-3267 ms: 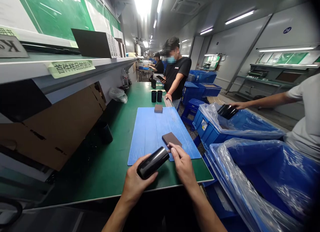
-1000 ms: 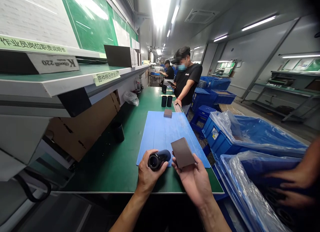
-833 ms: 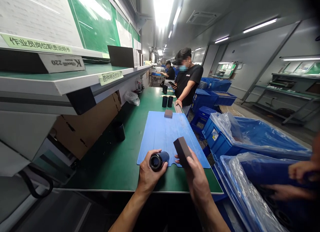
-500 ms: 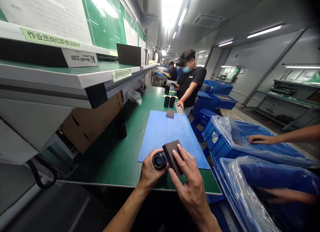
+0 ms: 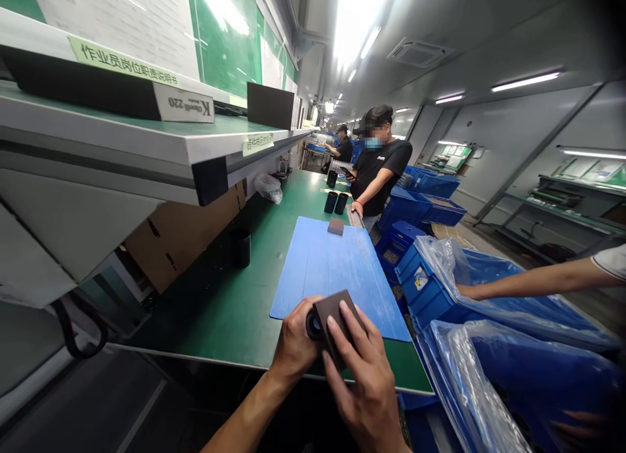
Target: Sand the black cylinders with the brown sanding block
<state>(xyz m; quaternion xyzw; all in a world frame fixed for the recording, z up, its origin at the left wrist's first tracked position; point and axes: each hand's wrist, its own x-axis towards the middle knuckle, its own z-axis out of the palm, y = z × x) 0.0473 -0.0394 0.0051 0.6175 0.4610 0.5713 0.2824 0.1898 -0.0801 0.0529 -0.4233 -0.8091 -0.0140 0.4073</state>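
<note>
My left hand point(image 5: 294, 343) is wrapped round a black cylinder point(image 5: 312, 325), whose round open end faces me. In my right hand point(image 5: 366, 375) is a dark brown sanding sponge point(image 5: 334, 309), a rectangular block gripped between thumb and fingers. The sponge overlaps the cylinder's right side and hides part of its rim; whether they touch I cannot tell. Both hands are above the near edge of a blue mat point(image 5: 313, 264). A second brown sponge point(image 5: 335, 226) lies at the mat's far edge.
On the green table point(image 5: 229, 322), one black cylinder point(image 5: 241, 248) stands left of the mat and several more point(image 5: 330, 203) beyond it. A shelf point(image 5: 147, 140) overhangs the left side. Plastic-lined blue bins point(image 5: 430, 277) stand at right, with another person's arm point(image 5: 533, 281) reaching in. A co-worker point(image 5: 379, 166) stands ahead.
My right hand has brought the sponge left and slightly down, so it covers more of the cylinder's end. The other person's arm at right has reached further into the bin.
</note>
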